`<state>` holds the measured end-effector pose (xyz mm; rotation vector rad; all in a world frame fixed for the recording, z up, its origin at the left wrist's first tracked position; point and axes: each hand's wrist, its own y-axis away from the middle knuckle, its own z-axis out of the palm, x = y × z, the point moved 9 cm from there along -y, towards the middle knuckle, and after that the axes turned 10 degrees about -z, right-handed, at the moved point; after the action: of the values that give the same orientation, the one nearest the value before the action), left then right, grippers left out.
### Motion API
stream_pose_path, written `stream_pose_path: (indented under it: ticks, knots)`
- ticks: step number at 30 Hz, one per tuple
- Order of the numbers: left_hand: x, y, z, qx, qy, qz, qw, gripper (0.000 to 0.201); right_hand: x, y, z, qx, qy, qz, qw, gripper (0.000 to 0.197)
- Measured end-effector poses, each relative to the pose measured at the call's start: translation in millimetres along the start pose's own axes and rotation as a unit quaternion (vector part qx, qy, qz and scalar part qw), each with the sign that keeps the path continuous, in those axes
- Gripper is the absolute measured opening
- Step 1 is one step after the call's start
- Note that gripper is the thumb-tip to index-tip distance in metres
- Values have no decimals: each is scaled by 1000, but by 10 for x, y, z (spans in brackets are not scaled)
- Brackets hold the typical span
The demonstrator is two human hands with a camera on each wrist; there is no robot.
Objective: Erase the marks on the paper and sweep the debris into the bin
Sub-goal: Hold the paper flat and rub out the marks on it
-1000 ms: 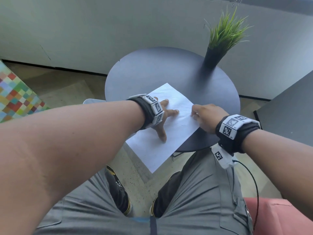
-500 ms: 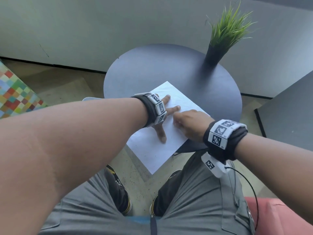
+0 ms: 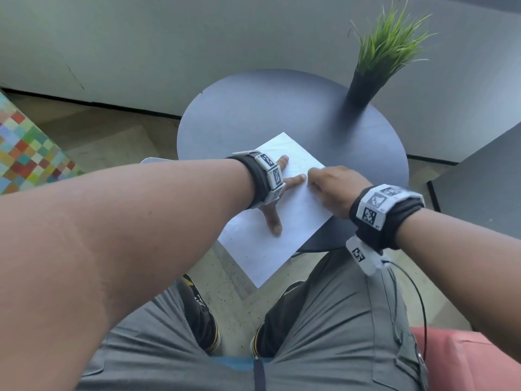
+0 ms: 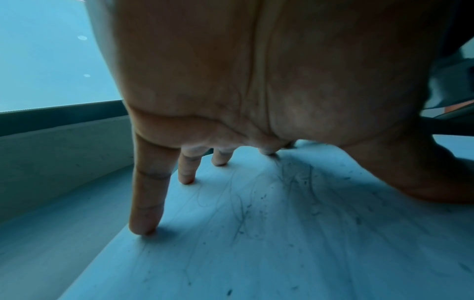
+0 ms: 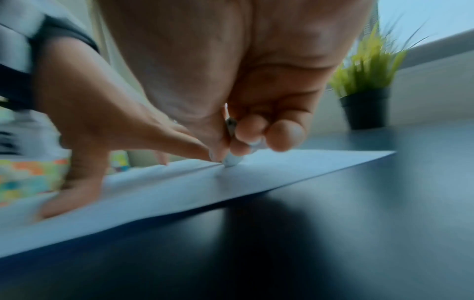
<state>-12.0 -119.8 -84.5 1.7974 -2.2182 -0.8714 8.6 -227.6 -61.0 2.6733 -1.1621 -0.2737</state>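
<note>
- Left hand splayed flat, fingers straight, pressing down on the white sheet of thin paper — that's the anchor.
- The paper lies on the round dark surface, toward six o'clock, its near corner hanging off the edge over the floor.
- Right hand curled tight, pinching a small pale eraser, tip touching the sheet just beside the left fingertips.
- Faint pencil scribbles and dark crumbs show under the left palm.
- My read: the sheet is light, floppy and quick to crease or slide, so press close to the rubbing spot.
- The overhanging corner looks the weak point; unsupported, it would buckle.
- Green grass plant in a black pot stands at two o'clock, well apart.
- No bin that I can pick out.
</note>
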Motion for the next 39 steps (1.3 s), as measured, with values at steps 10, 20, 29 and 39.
stream_pose_path:
  ticks: [10, 20, 29, 39]
  knots:
    - [16, 36, -34, 3, -14, -1, 1000, 143, -172, 19, 51, -10, 13, -27, 1000, 16]
    - [31, 76, -75, 4, -16, -8, 1000, 141, -220, 88, 111, -26, 8, -48, 998, 21]
    - [60, 112, -116, 0, -27, -6, 1000, 139, -136, 114, 99, -6, 29, -52, 998, 17]
    - [50, 121, -109, -9, -31, -18, 999, 140, -256, 250, 223, -4, -10, -80, 997, 8]
